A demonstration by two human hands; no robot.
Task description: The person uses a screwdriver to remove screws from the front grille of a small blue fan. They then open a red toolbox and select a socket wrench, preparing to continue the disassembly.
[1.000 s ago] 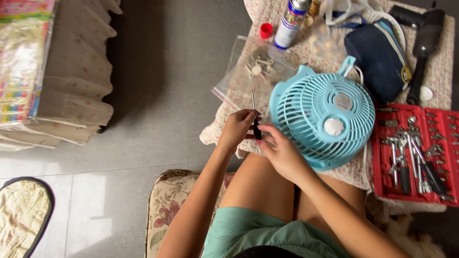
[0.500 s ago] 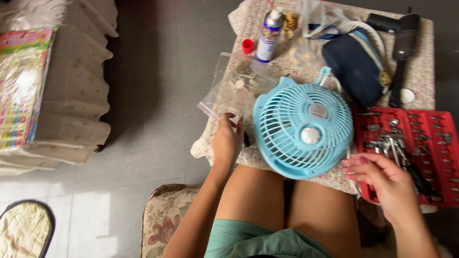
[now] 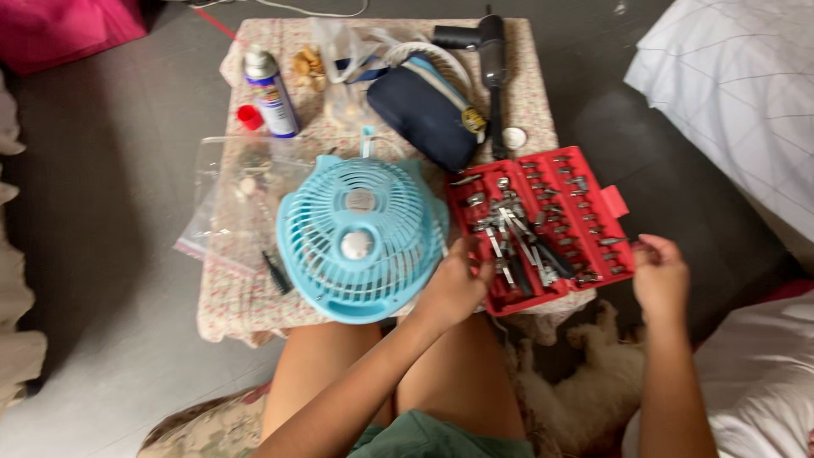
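you are seated at a small low table (image 3: 254, 301) covered with a floral cloth, set on a smooth grey floor (image 3: 110, 212), with a white quilted bed (image 3: 738, 93) off to your right and a pink cloth (image 3: 59, 25) in the far left corner. your left hand (image 3: 455, 284) rests with curled fingers on the near left edge of the red bit case (image 3: 543, 225), which lies open at the table's right side, full of metal bits and drivers. your right hand (image 3: 661, 276) grips the case's right edge, fingers closed loosely around it; the pictures do not show whether it pinches a bit as well. just left of the case, touching your left wrist, lies the light blue fan (image 3: 360, 237), grille up. left of the fan is a clear plastic bag (image 3: 233, 199) with small parts, and a small black tool (image 3: 275, 273) lies at the fan's near left. at the back stand a spray can (image 3: 271, 92) with its red cap (image 3: 249, 117) beside it, a dark blue pouch (image 3: 420, 123), and a black handled tool (image 3: 492, 68). a pale furry animal (image 3: 585, 386) lies on the floor under the table's near right corner, by your knee.
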